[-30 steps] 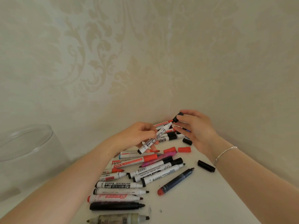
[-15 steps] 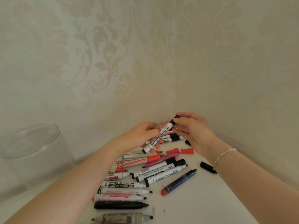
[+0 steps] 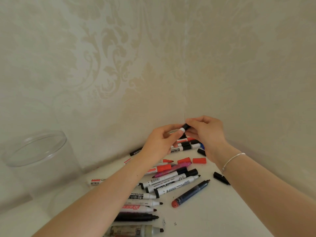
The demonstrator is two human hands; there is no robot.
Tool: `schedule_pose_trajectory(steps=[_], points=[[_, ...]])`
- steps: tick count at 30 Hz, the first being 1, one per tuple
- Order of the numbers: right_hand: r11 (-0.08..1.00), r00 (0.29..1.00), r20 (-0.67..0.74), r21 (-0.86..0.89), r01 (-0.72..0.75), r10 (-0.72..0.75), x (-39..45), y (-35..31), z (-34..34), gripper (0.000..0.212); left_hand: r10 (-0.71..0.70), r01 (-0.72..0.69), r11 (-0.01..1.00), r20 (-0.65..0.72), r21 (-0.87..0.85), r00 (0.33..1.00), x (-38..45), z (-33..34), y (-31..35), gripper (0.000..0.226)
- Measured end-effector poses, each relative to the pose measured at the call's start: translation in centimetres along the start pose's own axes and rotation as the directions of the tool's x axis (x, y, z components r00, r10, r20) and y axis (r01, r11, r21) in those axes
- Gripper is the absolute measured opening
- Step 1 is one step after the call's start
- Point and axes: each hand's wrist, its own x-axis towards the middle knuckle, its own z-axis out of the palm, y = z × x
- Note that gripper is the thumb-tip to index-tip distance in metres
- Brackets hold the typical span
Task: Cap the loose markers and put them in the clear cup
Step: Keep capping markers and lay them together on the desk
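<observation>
- The left hand (image 3: 160, 142) is gripping a white marker (image 3: 182, 130), fingers curled around it.
- The right hand (image 3: 205, 132) is pinching its black cap (image 3: 186, 126) – pushing straight along the barrel should seat it.
- The clear cup (image 3: 36, 151) is standing empty, far left.

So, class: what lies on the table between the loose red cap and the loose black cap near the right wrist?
Head view: only bare white table between red cap and black cap.
</observation>
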Motion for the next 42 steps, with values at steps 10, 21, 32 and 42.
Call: schedule_pose_trajectory(steps=[10, 21, 32, 42], points=[[0.991, 0.998, 0.061, -0.133, 0.020, -0.012, 0.9, -1.3, -0.3, 0.007, 0.130, -0.104, 0.981, -0.152, 0.164, 0.980, 0.0, 1.7, -0.5, 0.029], [0.986, 0.997, 0.058, -0.162, -0.041, 0.051, 3.0, -0.1, -2.7, 0.007, -0.065, 0.052, 0.994, 0.137, 0.098, 0.988, 2.6, 2.2, -0.8, 0.030], [0.731, 0.969, 0.198, -0.639, 0.241, -0.146, 4.5, 2.2, -3.3, 0.020, -0.165, 0.056, 0.898, 0.216, 0.436, 0.962, 2.7, 3.9, -1.0, 0.028], [0.889, 0.965, 0.260, -0.448, 0.091, 0.031, 4.6, 2.7, -4.8, 0.035, -0.241, 0.188, 0.964, 0.325, 0.186, 0.914, 2.8, 4.2, -0.9, 0.033]])
